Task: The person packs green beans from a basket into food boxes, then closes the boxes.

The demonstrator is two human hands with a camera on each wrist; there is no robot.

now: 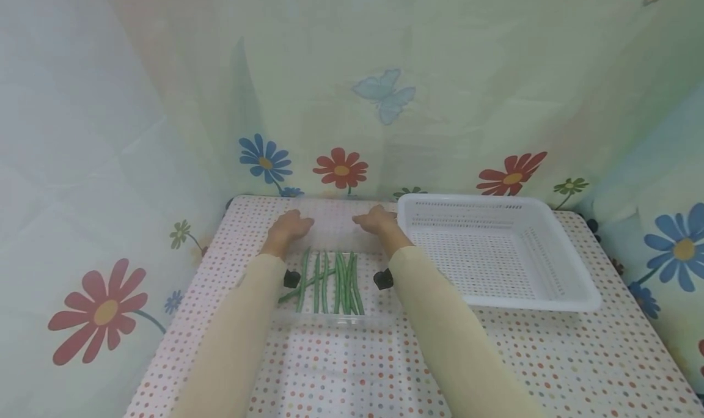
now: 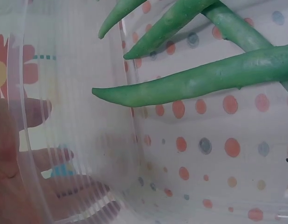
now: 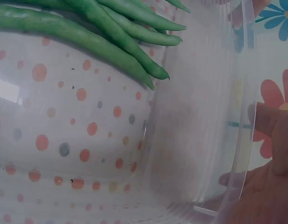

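Several green beans (image 1: 345, 286) lie in a clear plastic box (image 1: 379, 321), mostly lengthwise, with one slanting under others on the left. My left hand (image 1: 290, 227) is at the box's far left side. In the left wrist view, its fingers (image 2: 60, 156) show through the ribbed clear wall (image 2: 78, 56). My right hand (image 1: 379, 220) grips the far right side, its thumb at the clear rim and other fingers partly hidden behind the plastic. Bean tips (image 3: 158, 72) point toward the ribbed wall in the right wrist view.
A large white plastic basket (image 1: 585, 293) with slotted walls stands right of the box, close to my right forearm. The table has a dotted cloth (image 1: 341, 381). A flowered curtain (image 1: 440, 112) hangs behind and along the sides.
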